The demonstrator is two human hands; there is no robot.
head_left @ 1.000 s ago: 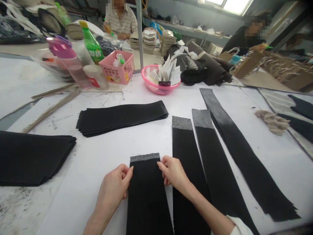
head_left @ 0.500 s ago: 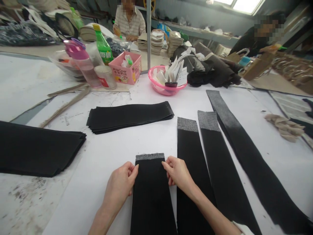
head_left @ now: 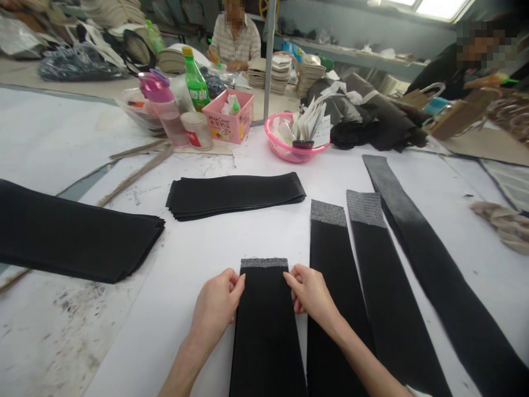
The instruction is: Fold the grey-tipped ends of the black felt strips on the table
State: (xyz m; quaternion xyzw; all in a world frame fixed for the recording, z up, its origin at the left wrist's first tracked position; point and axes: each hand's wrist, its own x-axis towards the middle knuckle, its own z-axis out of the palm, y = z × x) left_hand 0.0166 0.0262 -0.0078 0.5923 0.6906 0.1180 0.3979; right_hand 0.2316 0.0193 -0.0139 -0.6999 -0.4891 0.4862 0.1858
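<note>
**Two Hands, One Gray-Tipped Strip**

Hands apart, a person pinches a black fabric strip [head_left: 266, 325] by its opposite long edges, left hand [head_left: 219, 300] on one side and right hand [head_left: 313, 295] on the other, thumbs and fingers closed on it just short of its speckled gray end [head_left: 264, 263]. The strip lies at 6 o'clock in the head view, on a white worktop [head_left: 198, 242], its near end out of frame. The matching grips suggest that the step in hand is steadying and squaring the far end; the next move would seem to call for even tension on both edges, so that the cloth neither skews nor creases.

Taking that gray end as the clock's center, three more gray-ended black strips [head_left: 392, 281] point their tips toward 2 o'clock, the right forearm crossing the closest. A stack of black panels [head_left: 235, 193] lies at 11 o'clock, a wider black stack [head_left: 78, 231] at 9. A pink basin [head_left: 291, 157] of paper slips [head_left: 313, 118] sits near 1 o'clock. Farther off toward 11 stand a green bottle [head_left: 195, 77] and a pink box [head_left: 229, 116]; a co-worker [head_left: 242, 41] in a striped shirt is just before 12.
</note>
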